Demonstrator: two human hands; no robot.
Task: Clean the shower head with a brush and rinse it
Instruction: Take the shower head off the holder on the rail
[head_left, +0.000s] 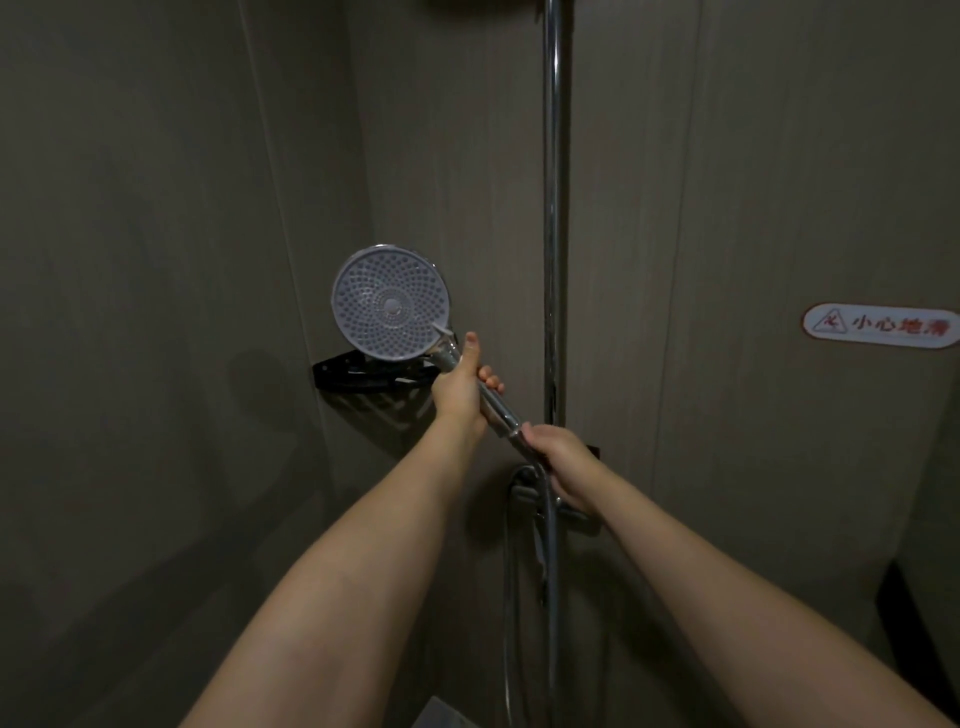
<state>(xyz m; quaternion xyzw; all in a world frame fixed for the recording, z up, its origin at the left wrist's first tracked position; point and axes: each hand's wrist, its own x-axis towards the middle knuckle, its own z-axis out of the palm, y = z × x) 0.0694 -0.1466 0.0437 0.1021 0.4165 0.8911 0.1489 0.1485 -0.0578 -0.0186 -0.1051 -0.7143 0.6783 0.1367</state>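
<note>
The round shower head (390, 302) with its grey dotted spray face turned toward me is held up in the shower corner. My left hand (460, 384) grips the chrome handle (500, 408) just below the head, thumb along the neck. My right hand (558, 457) grips the lower end of the handle where the hose (509, 597) joins it. The hose hangs down in a loop to the chrome valve (524, 488). No brush is in view.
A vertical chrome riser pipe (554, 208) runs up the wall right of my hands. A black corner shelf (363, 371) sits behind the shower head. A white warning sticker (880, 326) with red characters is on the right wall. The walls are dark grey panels.
</note>
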